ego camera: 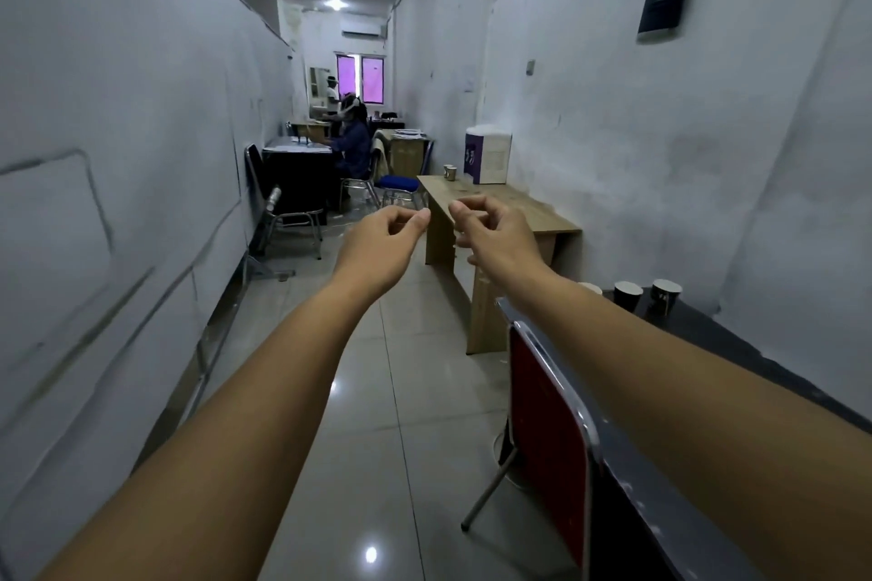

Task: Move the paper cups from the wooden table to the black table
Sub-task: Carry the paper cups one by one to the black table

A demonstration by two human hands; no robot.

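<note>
Both my arms reach forward over the tiled floor. My left hand (382, 241) and my right hand (495, 236) are empty, fingers loosely curled, held in the air short of the wooden table (528, 212). Two paper cups (449, 172) stand at that table's far end. On the black table (708, 335) at my right stand a dark paper cup (627, 295), a second dark cup (665, 295), and a pale cup (591, 288) partly hidden behind my right forearm.
A red chair (547, 434) stands against the black table. A purple and white box (488, 153) sits at the wooden table's far end. Chairs (283, 212), desks and seated people (354, 146) fill the far corridor. Walls close in on both sides.
</note>
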